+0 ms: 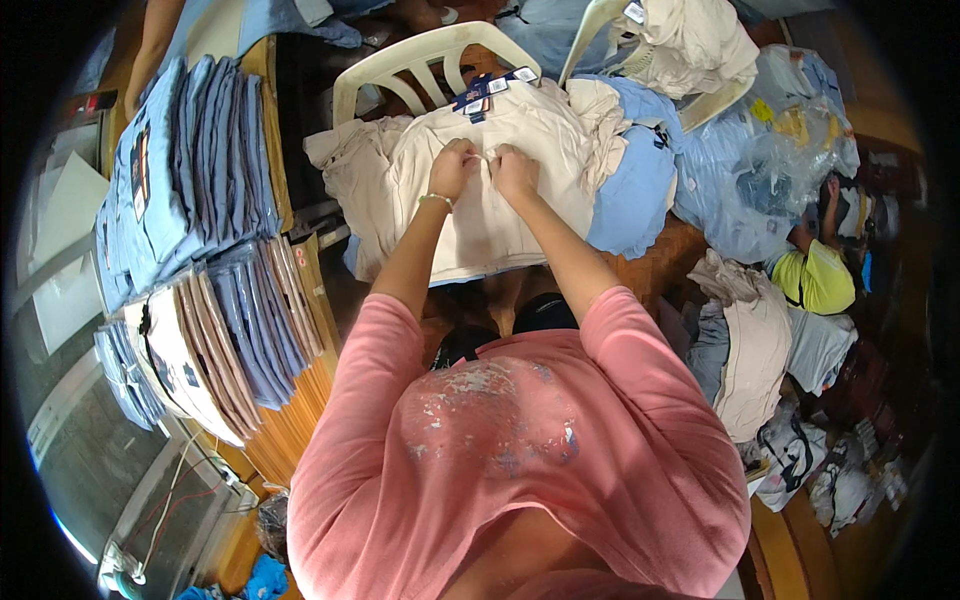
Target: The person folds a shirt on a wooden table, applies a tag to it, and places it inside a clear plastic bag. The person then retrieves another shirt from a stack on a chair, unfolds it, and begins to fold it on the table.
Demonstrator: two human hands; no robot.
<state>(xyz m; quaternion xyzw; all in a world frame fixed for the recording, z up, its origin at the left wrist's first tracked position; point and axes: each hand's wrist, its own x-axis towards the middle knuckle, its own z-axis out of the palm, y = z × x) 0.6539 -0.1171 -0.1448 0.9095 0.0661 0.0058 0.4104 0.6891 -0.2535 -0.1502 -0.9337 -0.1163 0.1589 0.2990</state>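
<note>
Cluttered garment room, cream shirt [500, 190] lies on the white plastic chair [420, 60] just right of the folded blue stacks [190, 160]; I've my left hand [455, 165] and right hand [515, 170] fingers pinching its placket, best worked flat, hands close together.

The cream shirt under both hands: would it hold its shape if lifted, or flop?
The cream shirt probably flops: it drapes and wrinkles over the pile. It is likely light, being thin cloth. The left hand and right hand bunch it easily.
</note>
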